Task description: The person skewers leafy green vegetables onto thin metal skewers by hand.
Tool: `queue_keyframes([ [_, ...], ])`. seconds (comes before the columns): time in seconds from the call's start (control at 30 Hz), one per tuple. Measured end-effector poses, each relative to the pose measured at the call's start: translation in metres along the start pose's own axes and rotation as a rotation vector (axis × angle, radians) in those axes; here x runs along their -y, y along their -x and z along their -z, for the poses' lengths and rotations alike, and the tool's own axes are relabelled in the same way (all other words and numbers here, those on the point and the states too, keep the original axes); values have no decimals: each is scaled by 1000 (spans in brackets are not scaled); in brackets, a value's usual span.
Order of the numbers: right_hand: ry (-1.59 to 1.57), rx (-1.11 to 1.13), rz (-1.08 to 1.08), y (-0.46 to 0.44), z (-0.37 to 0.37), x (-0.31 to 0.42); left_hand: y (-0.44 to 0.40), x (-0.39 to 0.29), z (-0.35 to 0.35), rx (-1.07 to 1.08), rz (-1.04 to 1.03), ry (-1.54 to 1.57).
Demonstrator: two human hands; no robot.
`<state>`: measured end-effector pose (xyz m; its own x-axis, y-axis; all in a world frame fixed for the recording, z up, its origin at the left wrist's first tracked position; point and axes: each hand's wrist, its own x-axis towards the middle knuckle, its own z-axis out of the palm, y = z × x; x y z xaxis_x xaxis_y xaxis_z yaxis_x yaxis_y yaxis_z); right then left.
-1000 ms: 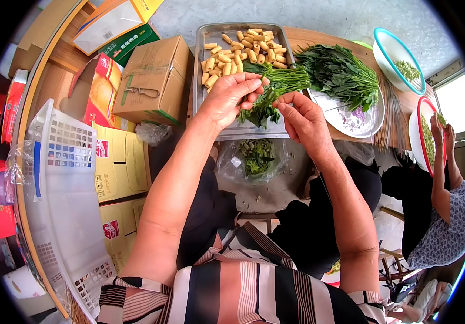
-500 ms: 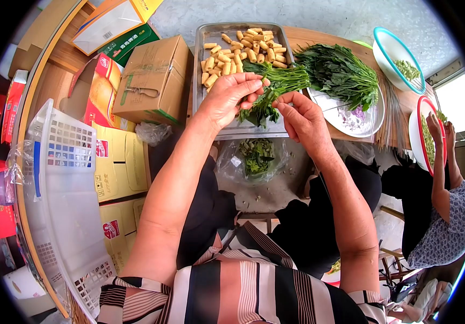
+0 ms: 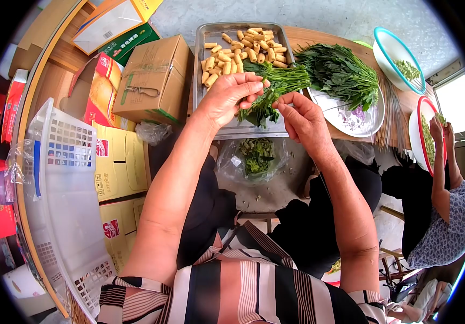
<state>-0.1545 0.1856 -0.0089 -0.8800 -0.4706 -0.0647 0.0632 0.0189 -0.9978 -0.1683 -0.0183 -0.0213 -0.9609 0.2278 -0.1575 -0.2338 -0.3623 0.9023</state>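
1. Head view: person's left hand (image 3: 232, 98) partly hides rectangular grey metal tray (image 3: 213, 35) and green leafy stems (image 3: 289, 80) on it, beside short tan cylindrical pieces (image 3: 254, 43).
2. Co-worker (image 3: 448, 216) cut off by dark lens border; that person's hold hard to make out.
3. Left hand: thumb and fingertips pinched on small green piece (image 3: 265, 82) above tray; exact kind unclear.
4. Right hand (image 3: 302, 117): just beside, curled, thumb against index; can't tell what's between.

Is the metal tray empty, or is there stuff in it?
Not empty: the metal tray holds a pile of short yellow pieces and some leafy greens.
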Motion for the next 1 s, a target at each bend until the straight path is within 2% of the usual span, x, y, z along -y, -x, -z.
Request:
queue_keyframes([
  [0.2, -24, 18, 20, 1, 0, -1, -3, 0, 10, 104, 54, 62],
  [0.6, -68, 26, -12, 1, 1, -4, 1, 5, 4, 72, 95, -14],
  [0.67, -57, 19, -19, 0, 2, -4, 1, 4, 6, 122, 86, -36],
  [0.73, -53, 18, -36, 0, 3, -5, 2, 4, -1, 70, -52, -248],
  [0.83, -174, 35, -63, 1, 4, -2, 3, 2, -11, 124, -154, -206],
  [0.97, -215, 65, -65, 2, 6, -1, -3, 7, -3, 158, -158, -226],
  [1.0, -181, 46, -78, 3, 5, 2, -2, 5, -1, 145, -140, -112],
])
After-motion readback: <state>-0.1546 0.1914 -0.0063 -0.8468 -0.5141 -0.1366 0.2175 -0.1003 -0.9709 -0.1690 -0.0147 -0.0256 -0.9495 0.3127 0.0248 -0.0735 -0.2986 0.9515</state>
